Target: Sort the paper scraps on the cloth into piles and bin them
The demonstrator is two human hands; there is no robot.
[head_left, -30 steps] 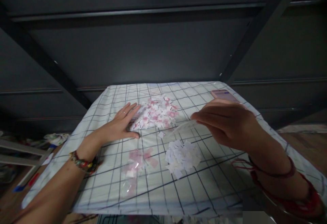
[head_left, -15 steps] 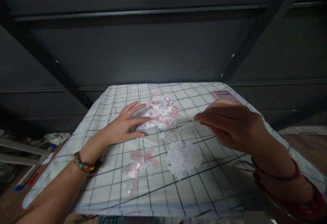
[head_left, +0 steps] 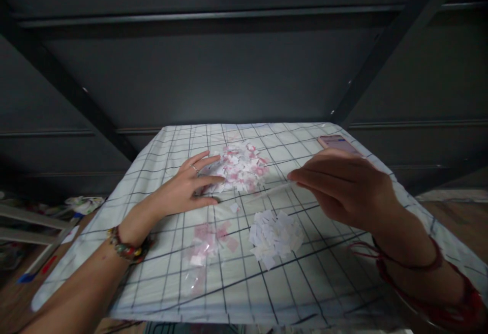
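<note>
My left hand [head_left: 190,184] has its fingers spread at the left edge of a heap of small white and pink paper pieces [head_left: 244,169]. My right hand [head_left: 343,189] is pinched closed on a strip of clear plastic film [head_left: 276,188], which stretches left toward the heap; where the film ends is hard to make out. Just off the left thumb, a single white paper piece [head_left: 234,207] lies apart. Nearer to me is a pile of white paper pieces [head_left: 276,237]. To its left lie pink pieces with shiny clear plastic [head_left: 206,247].
A white tablecloth with dark grid lines [head_left: 168,273] covers the table. Behind my right hand a phone [head_left: 337,142] lies near the right edge. Dark panels [head_left: 213,69] rise beyond the table's far edge. A white frame [head_left: 30,227] stands on the floor at left.
The single white paper piece has shifted slightly left, toward my left thumb. The film at my right fingertips looks narrower. Both hands have hardly moved.
</note>
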